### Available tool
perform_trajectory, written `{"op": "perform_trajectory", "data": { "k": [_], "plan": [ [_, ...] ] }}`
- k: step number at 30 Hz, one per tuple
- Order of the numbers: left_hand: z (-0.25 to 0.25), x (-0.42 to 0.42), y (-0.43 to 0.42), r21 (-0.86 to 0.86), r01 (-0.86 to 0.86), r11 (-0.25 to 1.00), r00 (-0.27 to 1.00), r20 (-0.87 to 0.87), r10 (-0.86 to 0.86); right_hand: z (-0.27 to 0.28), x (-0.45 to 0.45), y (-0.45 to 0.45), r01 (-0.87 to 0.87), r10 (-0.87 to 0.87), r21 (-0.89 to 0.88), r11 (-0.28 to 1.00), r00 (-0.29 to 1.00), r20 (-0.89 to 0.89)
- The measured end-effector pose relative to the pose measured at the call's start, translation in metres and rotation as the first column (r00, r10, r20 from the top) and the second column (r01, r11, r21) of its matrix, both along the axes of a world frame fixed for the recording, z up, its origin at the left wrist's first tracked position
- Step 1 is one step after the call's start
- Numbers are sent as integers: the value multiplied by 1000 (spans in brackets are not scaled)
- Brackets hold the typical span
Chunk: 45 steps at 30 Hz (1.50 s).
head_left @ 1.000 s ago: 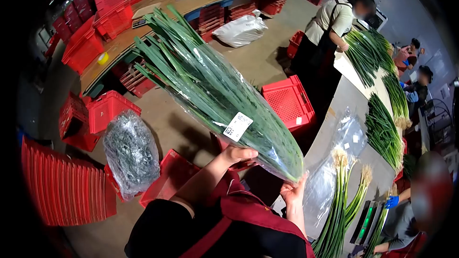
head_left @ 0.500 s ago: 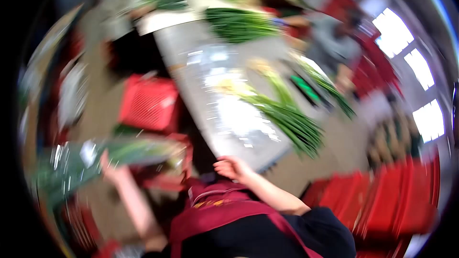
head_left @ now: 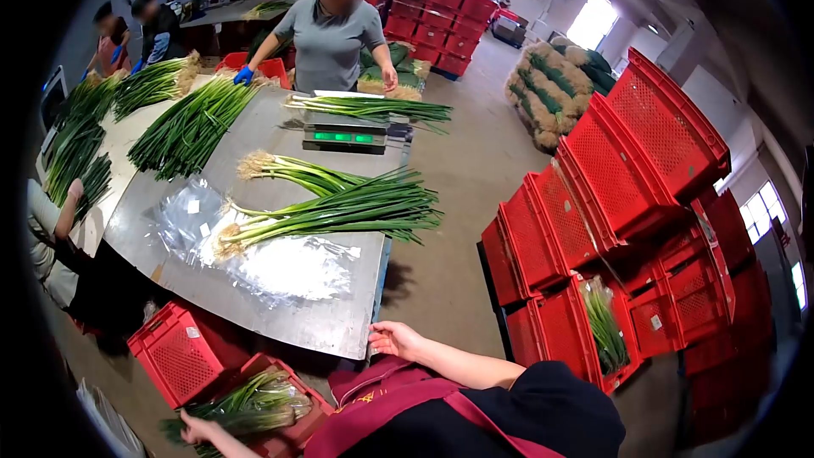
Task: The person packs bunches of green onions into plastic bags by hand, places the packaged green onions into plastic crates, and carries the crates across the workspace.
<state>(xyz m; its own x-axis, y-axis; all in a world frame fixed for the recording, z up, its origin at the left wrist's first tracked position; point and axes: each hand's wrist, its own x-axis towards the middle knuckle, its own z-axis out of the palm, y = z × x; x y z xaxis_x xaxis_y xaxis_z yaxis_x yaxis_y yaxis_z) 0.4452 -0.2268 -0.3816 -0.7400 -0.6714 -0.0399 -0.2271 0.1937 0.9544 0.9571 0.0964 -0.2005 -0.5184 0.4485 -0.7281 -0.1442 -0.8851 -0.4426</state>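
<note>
My left hand (head_left: 197,429) is closed on a clear bag of green onions (head_left: 254,403) inside the open red crate (head_left: 312,429) at the lower left. The crate holds bagged onions, and my fingers are partly hidden among the leaves. My right hand (head_left: 394,339) rests at the near corner of the metal table (head_left: 343,331), its fingers loosely bent and apart with nothing seen in them. On the table, two bunches of loose green onions (head_left: 339,208) lie beside a pile of clear plastic bags (head_left: 288,267).
Across the table, a co-worker (head_left: 339,42) stands behind a scale (head_left: 343,136) bearing onions. More onions (head_left: 191,123) lie at the far left. Stacked red crates (head_left: 585,195) rise on my right. Another red crate (head_left: 191,352) stands beside the table on the left.
My view has swung round and cleared of blur. My left hand, out to the side with the bagged onions before, now has them in the red crate. My right hand stays by the table corner.
</note>
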Motion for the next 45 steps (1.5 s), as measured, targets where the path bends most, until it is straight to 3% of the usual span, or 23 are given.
{"op": "perform_trajectory", "data": {
  "k": [1,2,3,4,5,6,7,8,11,17,19,20,22,24,27,28,31,34,35,38,39,41,45],
  "plan": [
    [-7,6,21,300,452,840,890,-91,-446,1,4,2,13,-13,14,1000,1000,12],
    [55,65,72,452,576,681,798,-130,-588,-6,9,5,21,-21,31,999,1000,-5],
    [25,72,91,526,642,558,705,-119,-699,-6,13,7,32,-32,39,999,1000,-2],
    [57,115,131,504,637,583,699,-59,-713,-4,15,11,38,-38,44,998,999,1],
    [24,125,148,252,827,502,538,-98,-837,-5,17,16,39,-39,56,998,999,-3],
    [77,163,172,271,881,388,421,-77,-904,-3,17,21,45,-45,60,997,999,3],
    [48,165,185,55,948,315,320,-138,-937,5,17,28,42,-44,63,997,998,36],
    [99,195,201,326,905,271,317,-95,-944,5,17,37,37,-42,97,995,998,51],
    [88,213,222,484,867,122,201,-115,-973,10,13,74,-27,13,166,986,997,82],
    [71,240,267,151,988,-6,-18,75,-997,3,-34,173,-230,173,350,908,967,186],
    [80,258,293,0,994,-107,-105,158,-982,-9,-61,212,-537,297,637,554,842,451],
    [84,264,309,-101,982,-158,-140,173,-975,-18,-80,233,-639,285,718,276,768,574],
    [89,271,344,-168,932,-320,-263,291,-920,-29,-122,267,-711,135,691,-132,678,723],
    [94,285,377,-377,835,-401,-166,522,-837,-39,-174,292,-653,39,659,-372,699,714],
    [75,284,408,-499,788,-361,33,620,-784,-57,-247,314,-650,-49,526,-549,653,756],
    [70,280,409,-495,795,-351,54,633,-772,-58,-266,315,-635,-19,538,-555,656,754],
    [62,276,399,-535,736,-414,109,698,-708,-70,-295,312,-815,-152,141,-562,270,951],
    [68,281,391,-484,721,-495,92,775,-625,-106,-298,309,-802,-157,67,-594,197,968],
    [67,284,390,-513,668,-539,122,790,-601,-108,-294,311,-778,-188,109,-618,282,941],
    [73,288,395,-490,711,-504,172,816,-552,-103,-297,330,-774,12,184,-606,222,975],
    [76,288,399,-493,710,-502,174,814,-553,-105,-296,341,-771,35,230,-594,261,965],
    [93,283,408,-375,778,-504,170,898,-406,-81,-293,359,-778,86,260,-572,259,962],
    [88,276,414,-368,840,-400,138,857,-497,-15,-267,395,-823,286,352,-446,242,927]
  ]
}}
